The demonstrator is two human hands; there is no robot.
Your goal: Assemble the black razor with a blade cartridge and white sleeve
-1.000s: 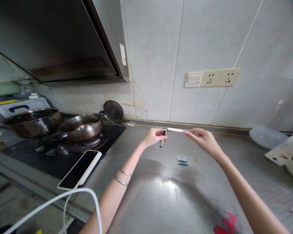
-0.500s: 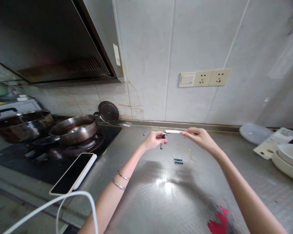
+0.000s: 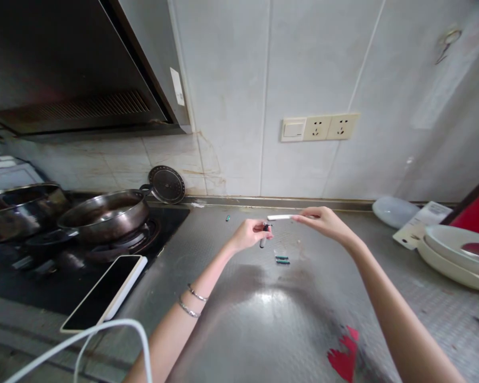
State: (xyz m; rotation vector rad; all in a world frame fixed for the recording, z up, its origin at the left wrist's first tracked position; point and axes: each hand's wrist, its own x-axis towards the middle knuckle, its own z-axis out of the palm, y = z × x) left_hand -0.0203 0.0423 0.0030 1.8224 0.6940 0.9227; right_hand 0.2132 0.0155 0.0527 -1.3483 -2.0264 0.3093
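Left grip (image 3: 248, 234) now below white stick (image 3: 279, 217)

Muted grey light, white glare on the metal countertop (image 3: 263, 324), range hood (image 3: 59, 58) in gloom, soft skewed edges

A slim, smooth white bar (image 3: 278, 217) is held in the air, nearly level, gripped at its right end. Just below the bar's free left end, a small black-and-grey rod-shaped piece (image 3: 263, 242) is held nearly upright, partly hidden.
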